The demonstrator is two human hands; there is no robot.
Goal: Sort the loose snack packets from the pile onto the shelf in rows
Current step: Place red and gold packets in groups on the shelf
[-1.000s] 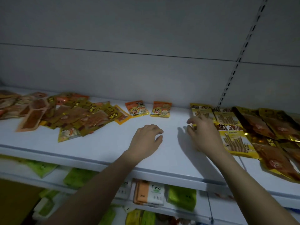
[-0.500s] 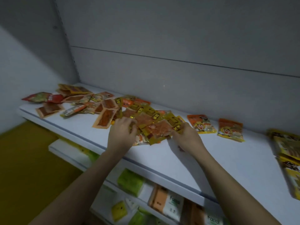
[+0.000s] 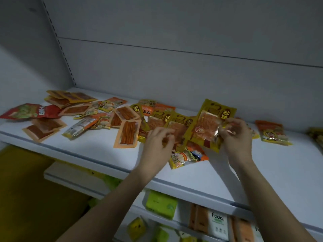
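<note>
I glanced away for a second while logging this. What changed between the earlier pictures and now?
Both hands left the bare shelf and went left to the pile. The right hand now pinches a yellow packet, tilted up off the pile; the left hand is among the packets beside it. The scattered packets to the left look unmoved.

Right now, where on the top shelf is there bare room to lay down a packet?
Bare shelf lies along the front edge right of the right hand, below the orange cartoon packet. A narrower strip runs in front of the pile, left of the left hand. The pile itself is crowded.
</note>
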